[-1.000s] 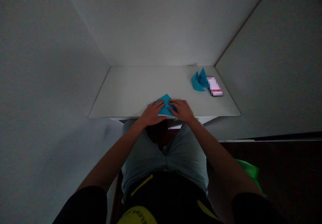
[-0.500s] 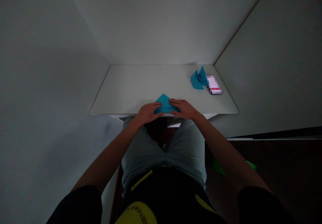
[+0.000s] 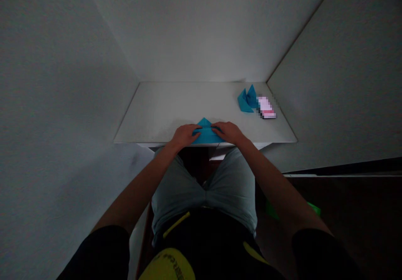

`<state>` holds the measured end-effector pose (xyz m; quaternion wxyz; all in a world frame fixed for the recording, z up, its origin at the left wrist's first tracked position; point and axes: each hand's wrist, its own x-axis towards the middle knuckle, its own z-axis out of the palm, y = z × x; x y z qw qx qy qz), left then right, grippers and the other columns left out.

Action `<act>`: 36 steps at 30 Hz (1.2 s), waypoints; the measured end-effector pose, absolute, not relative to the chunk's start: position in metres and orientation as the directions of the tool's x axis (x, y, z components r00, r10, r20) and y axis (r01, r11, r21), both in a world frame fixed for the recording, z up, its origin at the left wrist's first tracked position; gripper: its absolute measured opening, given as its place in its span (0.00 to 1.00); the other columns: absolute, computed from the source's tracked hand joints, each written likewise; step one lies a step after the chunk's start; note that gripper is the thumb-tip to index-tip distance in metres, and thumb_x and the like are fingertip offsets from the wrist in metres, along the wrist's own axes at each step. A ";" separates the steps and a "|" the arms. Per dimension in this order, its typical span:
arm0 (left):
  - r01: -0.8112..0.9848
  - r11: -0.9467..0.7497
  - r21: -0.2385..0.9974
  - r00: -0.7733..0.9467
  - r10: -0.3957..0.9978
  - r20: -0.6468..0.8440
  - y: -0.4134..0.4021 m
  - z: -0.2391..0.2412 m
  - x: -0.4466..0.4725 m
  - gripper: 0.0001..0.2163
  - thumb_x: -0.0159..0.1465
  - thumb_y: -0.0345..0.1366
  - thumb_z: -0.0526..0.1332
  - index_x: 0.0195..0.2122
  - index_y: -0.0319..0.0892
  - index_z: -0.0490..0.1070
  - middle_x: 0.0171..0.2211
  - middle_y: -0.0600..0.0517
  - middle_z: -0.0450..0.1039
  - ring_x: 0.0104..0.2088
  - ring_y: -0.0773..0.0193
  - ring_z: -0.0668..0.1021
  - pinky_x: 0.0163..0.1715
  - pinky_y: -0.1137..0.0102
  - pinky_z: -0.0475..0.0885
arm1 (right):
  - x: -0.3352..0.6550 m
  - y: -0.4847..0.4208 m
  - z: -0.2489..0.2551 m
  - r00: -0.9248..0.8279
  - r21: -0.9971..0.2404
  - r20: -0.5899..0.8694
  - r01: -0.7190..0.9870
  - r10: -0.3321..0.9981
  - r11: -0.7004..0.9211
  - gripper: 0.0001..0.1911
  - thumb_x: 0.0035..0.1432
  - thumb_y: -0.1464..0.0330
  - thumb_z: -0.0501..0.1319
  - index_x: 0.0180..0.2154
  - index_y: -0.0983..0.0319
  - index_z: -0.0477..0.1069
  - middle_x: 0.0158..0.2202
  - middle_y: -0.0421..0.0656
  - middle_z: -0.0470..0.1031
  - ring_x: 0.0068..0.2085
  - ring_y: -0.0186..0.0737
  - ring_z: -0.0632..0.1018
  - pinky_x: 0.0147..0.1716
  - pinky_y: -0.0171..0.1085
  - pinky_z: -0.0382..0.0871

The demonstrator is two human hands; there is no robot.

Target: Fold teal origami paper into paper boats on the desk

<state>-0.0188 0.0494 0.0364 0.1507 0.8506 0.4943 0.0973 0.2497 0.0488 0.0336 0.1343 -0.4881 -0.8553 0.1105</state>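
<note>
A sheet of blue folded paper (image 3: 207, 136) lies at the front edge of the white table, its pointed tip facing away from me and a flat band across its lower part. My left hand (image 3: 186, 136) grips the paper's left end, with fingers on top and thumb near the lower edge. On the right end, my right hand (image 3: 228, 132) holds it in the same way. The fingers of both hands press close to the crease below the tip. Parts of the paper's two ends are hidden under my hands.
Farther back on the right of the white table (image 3: 163, 108) stands another folded blue paper piece (image 3: 248, 99) with two raised points. Beside it lies a phone (image 3: 266, 108) with a blurred screen. Walls close in the table at the back and both sides. My legs are below its front edge.
The paper's lower edge has been folded up into a flat band, so less of the pointed part shows. My fingers have shifted slightly to the crease.
</note>
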 end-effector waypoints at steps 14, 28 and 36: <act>0.738 -0.630 0.243 0.569 0.774 0.279 0.021 0.009 -0.008 0.18 0.78 0.37 0.54 0.63 0.47 0.77 0.68 0.47 0.75 0.72 0.52 0.70 0.75 0.47 0.59 | 0.213 -0.020 -0.013 -0.480 -0.275 0.245 0.799 0.842 0.535 0.43 0.71 0.50 0.62 0.77 0.63 0.55 0.78 0.56 0.57 0.77 0.62 0.59 0.75 0.61 0.54; 0.763 -0.518 0.387 0.471 0.855 0.217 -0.008 -0.006 -0.038 0.25 0.73 0.37 0.59 0.72 0.49 0.68 0.74 0.48 0.66 0.74 0.52 0.68 0.76 0.48 0.60 | 0.264 -0.022 -0.015 -0.342 -0.335 0.307 0.835 0.888 0.437 0.32 0.70 0.62 0.62 0.72 0.56 0.64 0.71 0.53 0.71 0.69 0.61 0.72 0.64 0.62 0.67; 0.597 -0.315 0.738 0.271 0.945 0.184 0.008 0.023 -0.055 0.16 0.73 0.50 0.62 0.49 0.45 0.82 0.43 0.48 0.85 0.43 0.55 0.84 0.47 0.60 0.80 | 0.273 -0.013 0.024 -0.199 -0.650 0.279 0.681 0.939 0.338 0.19 0.75 0.52 0.58 0.45 0.57 0.80 0.41 0.46 0.84 0.44 0.50 0.82 0.48 0.48 0.74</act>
